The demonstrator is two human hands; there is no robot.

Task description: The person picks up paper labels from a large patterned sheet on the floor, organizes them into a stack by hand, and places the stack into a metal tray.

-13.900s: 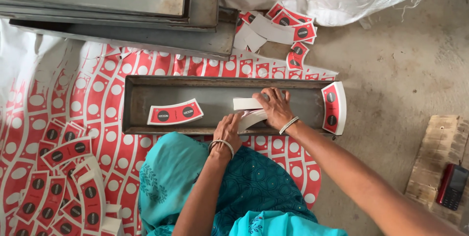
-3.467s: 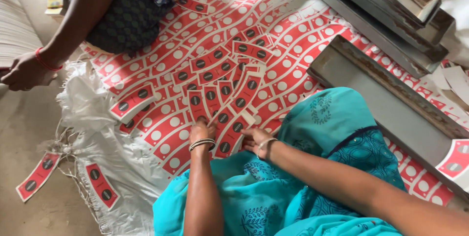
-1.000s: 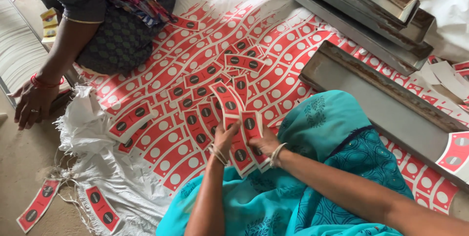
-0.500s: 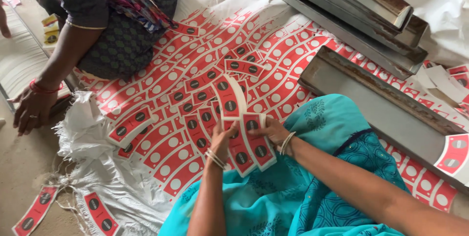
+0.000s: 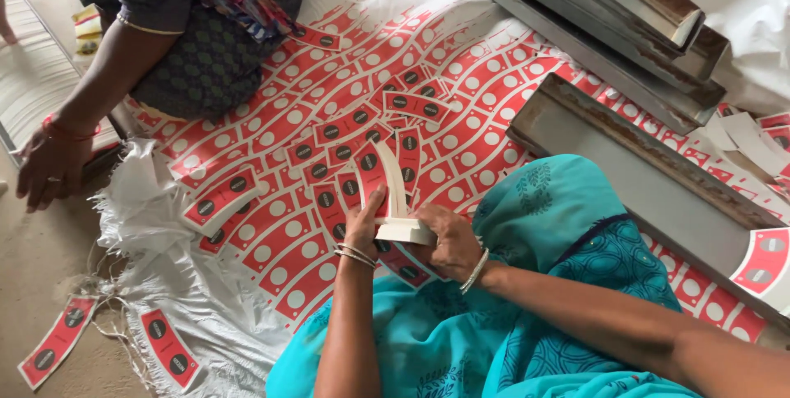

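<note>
Both hands meet just above the lap, at about 6 o'clock in the view. The left hand (image 5: 362, 221) has its grip closed on the near end of a stack (image 5: 387, 188) of curved red cards, thumb on the printed face. The right hand (image 5: 448, 242) closes on the same stack from the 3 o'clock side, fingers wrapped under its white edge. The stack stands on edge and bows upward, its top leaning toward 12 o'clock. How many cards it holds cannot be told; from the thickness of the white edge it looks like a good handful.

That handful is the part that seems done: cards lifted and squared together. Much is left, going by the pictures. Loose cards (image 5: 329, 130) lie scattered from 9 to 12 o'clock of the hands, on the red printed sheet (image 5: 494, 110) spread over the floor. A few more sit apart at 8 o'clock, near the frayed edge of a white sack (image 5: 206, 299).

At 3 o'clock a long metal tray (image 5: 658, 192) lies beside the lap, mostly bare, with one card (image 5: 765, 262) at its far right end. More trays (image 5: 609, 11) are stacked at 1 o'clock.

Another person sits at 10 o'clock, one hand (image 5: 49, 172) resting by the floor, not touching the stack.
</note>
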